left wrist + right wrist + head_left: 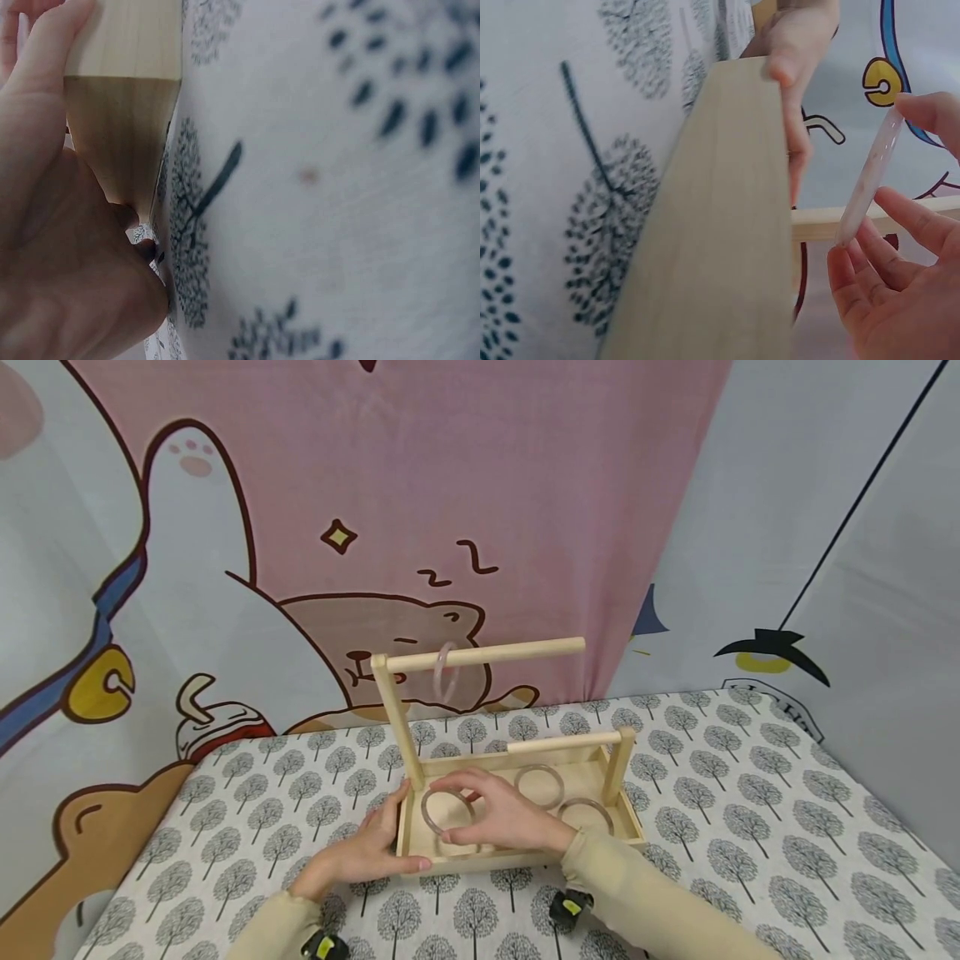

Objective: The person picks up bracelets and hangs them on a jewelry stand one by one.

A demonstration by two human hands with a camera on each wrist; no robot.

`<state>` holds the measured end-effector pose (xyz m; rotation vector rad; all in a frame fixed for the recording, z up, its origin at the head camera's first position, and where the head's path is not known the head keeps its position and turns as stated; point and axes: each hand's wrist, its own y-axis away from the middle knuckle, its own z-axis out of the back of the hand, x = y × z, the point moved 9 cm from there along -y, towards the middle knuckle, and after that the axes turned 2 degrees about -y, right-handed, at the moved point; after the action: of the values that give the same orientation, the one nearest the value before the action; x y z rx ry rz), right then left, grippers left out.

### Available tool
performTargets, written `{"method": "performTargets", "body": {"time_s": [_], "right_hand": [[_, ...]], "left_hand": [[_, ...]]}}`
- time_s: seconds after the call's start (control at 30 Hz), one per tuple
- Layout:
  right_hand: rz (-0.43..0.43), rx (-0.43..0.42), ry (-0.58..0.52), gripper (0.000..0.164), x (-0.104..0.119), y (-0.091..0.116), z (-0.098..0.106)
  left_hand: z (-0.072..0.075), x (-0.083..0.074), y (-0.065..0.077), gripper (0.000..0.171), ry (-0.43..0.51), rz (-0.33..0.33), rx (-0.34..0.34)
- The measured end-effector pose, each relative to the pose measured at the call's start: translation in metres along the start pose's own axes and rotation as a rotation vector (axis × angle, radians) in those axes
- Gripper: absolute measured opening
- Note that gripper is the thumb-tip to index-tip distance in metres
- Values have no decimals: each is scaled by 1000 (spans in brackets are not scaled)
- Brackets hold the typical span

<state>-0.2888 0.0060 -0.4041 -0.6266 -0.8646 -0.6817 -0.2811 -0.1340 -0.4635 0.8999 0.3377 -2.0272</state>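
My right hand (510,814) pinches a translucent pinkish bangle (870,176) between thumb and fingertips, holding it over the left part of a pale wooden tray (502,862). My left hand (360,853) grips the tray's left end, its thumb along the front wall and its fingers on the end wall. Two more bangles, one at the back (540,767) and one nearer the front right (587,802), lie inside the tray. Another pinkish bangle (438,675) hangs on the tall upper bar (517,652) rising from the tray's left side.
From a short post on the tray's right side, a lower bar (562,742) reaches leftward. The tray stands on a tree-print cloth (720,827). Behind it hangs a cartoon curtain (570,510). Dark wrist devices (570,906) sit by both sleeves.
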Motion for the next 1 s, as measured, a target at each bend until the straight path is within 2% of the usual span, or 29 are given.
{"method": "performTargets", "body": {"time_s": [0.47,0.77,1.0], "right_hand": [[12,-13,-64,62,26,0,7],[46,-23,-30,63,41,0,15],[18,-65,-30,65,53,3,26]], "left_hand": [[0,0,0,113,7,-9,-1],[-1,1,0,113,33,11,13],[-1,-1,0,111,42,-21,2]]}}
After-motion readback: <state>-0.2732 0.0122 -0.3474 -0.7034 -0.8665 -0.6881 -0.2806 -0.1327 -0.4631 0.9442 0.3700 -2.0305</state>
